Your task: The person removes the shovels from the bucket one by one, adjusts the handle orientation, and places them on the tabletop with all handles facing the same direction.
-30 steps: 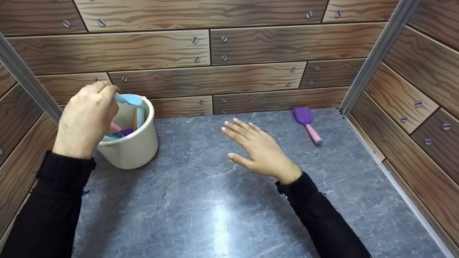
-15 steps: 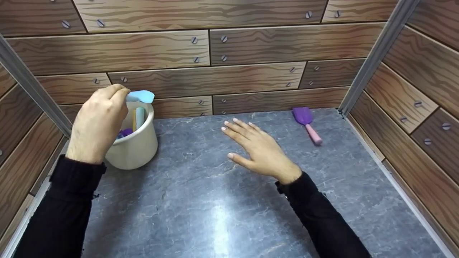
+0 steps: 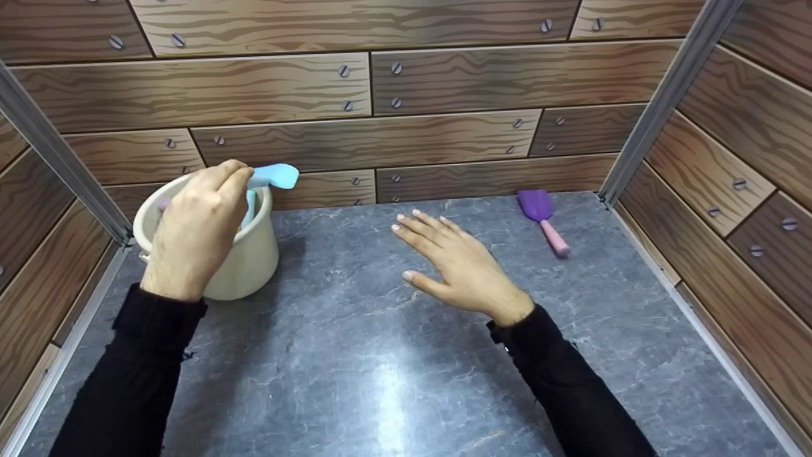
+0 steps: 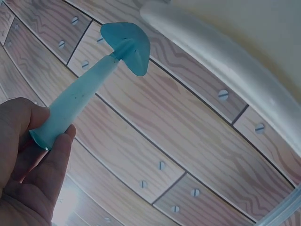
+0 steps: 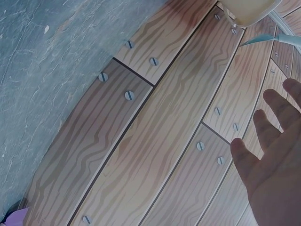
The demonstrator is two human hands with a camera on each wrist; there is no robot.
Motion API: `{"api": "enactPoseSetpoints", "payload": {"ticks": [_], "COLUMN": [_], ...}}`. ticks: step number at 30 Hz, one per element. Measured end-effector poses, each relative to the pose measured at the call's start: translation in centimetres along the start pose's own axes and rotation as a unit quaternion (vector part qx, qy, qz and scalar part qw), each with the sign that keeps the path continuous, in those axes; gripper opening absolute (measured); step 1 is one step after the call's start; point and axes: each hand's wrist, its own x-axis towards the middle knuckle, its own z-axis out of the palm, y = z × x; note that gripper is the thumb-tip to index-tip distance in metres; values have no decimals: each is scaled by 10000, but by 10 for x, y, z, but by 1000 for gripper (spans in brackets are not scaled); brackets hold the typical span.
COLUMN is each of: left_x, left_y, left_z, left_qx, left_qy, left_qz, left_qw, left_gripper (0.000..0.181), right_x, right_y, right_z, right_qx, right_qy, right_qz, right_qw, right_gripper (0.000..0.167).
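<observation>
With thumb and fingers, my left hand [image 3: 200,228] pinches the handle end of a light-blue toy shovel [image 3: 280,176]. The left wrist view shows its pale tapered handle [image 4: 77,94] and wide curved blade [image 4: 134,44]. Hand and shovel are above a cream bucket [image 3: 250,270], the blade reaching past its right rim. Inside, a pale-blue piece [image 3: 250,206] and a bit of pink show; my hand hides the rest. My right hand [image 3: 466,270] is palm down at the middle of the grey surface, fingers extended, holding nothing.
A purple toy shovel [image 3: 536,204] with a pink handle lies at the back right of the grey marbled surface [image 3: 355,317]. Wood-patterned walls [image 3: 444,82] close off the back and both sides, with metal posts [image 3: 666,101] at the corners.
My left hand has moved right, lifting the light-blue shovel's blade from inside the bucket to beyond its right rim. The right hand and the purple shovel have stayed put.
</observation>
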Motion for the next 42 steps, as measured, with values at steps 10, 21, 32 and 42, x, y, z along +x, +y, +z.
{"api": "enactPoseSetpoints", "payload": {"ticks": [10, 21, 32, 42], "left_x": [-5, -12, -15, -21], "left_y": [12, 28, 46, 58], "left_z": [16, 32, 46, 61], "left_qx": [-297, -440, -573, -713], "left_qy": [126, 197, 256, 370], "left_qz": [110, 247, 385, 522], "left_qw": [9994, 9985, 9973, 9954], "left_gripper": [31, 31, 29, 29], "right_x": [-1, 0, 0, 1], "right_y": [-1, -1, -1, 0], "right_z": [-1, -1, 0, 3], "right_qx": [-49, -92, -85, -114], "right_qy": [-24, -34, -45, -45], "right_qz": [29, 18, 7, -21], "right_qw": [10000, 10000, 10000, 9999], "right_gripper": [78, 79, 81, 85]}}
